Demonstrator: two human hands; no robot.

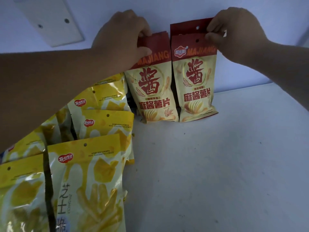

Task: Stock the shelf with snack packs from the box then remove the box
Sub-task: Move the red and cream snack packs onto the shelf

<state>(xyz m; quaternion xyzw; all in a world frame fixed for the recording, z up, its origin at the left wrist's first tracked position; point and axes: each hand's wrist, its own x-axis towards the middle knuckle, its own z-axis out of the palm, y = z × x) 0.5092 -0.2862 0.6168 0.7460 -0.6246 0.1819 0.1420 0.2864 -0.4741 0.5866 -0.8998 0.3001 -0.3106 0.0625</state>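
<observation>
Glossy plastic snack packs [194, 81] on matt shelf [217, 164]

1. Back wall [167, 7]: plain, pale bluish white, under soft and even light.
2. White rectangular plate [50, 19] lies flat against the wall at the upper left and appears slanted in this view. It has two dark round holes [66, 20].
3. Shelf [217, 164]: flat white surface, meeting the wall at a straight seam on the right.
4. Small dark specks [184, 133] are scattered on the shelf surface.
</observation>
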